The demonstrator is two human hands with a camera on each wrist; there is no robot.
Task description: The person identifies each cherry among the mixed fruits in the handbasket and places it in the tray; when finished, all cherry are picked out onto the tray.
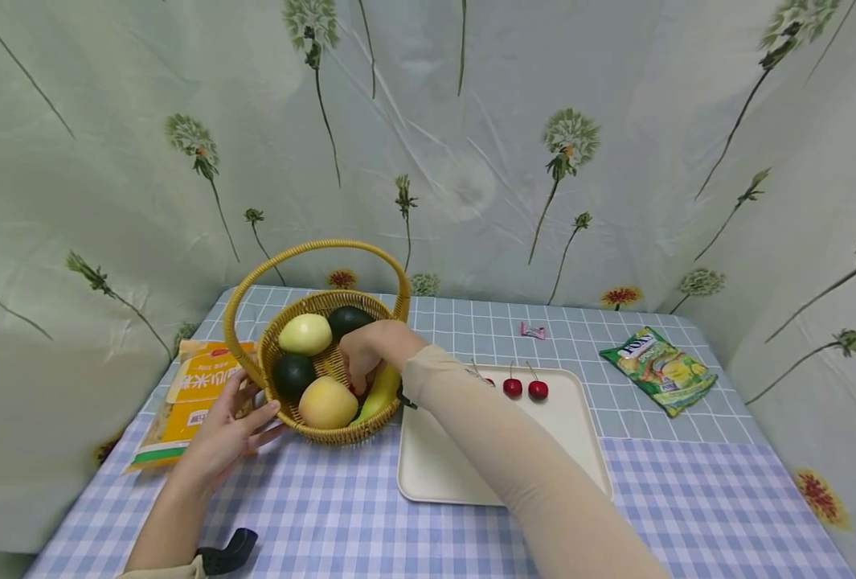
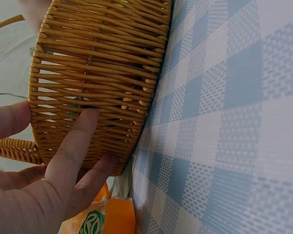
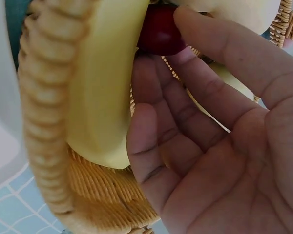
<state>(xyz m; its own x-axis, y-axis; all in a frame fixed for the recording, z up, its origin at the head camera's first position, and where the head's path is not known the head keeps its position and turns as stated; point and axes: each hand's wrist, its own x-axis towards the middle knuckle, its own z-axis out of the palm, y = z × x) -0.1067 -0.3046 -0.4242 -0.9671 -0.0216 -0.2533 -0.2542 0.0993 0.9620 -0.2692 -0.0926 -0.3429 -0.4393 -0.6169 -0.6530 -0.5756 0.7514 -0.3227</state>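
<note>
A wicker basket [image 1: 337, 436] with a tall arched handle stands at the left of the table. In it lie a banana [image 1: 382, 392], a yellow-orange round fruit [image 1: 328, 402], a pale yellow fruit [image 1: 305, 334] and two dark green fruits [image 1: 293, 376]. My right hand [image 1: 373, 346] reaches inside, and its thumb and fingers pinch a dark red cherry [image 3: 161, 30] beside the banana. At the basket's near left side, my left hand [image 1: 228, 430] touches the rim and presses extended fingers [image 2: 71, 151] against the woven outer wall.
Right of the basket is a cream tray [image 1: 445, 470] with several cherries [image 1: 512, 388] near its far edge, partly under the right sleeve. A yellow food bag [image 1: 185, 402] lies beyond the left hand. A small pink candy [image 1: 533, 330] and green snack bag [image 1: 661, 370] lie farther back.
</note>
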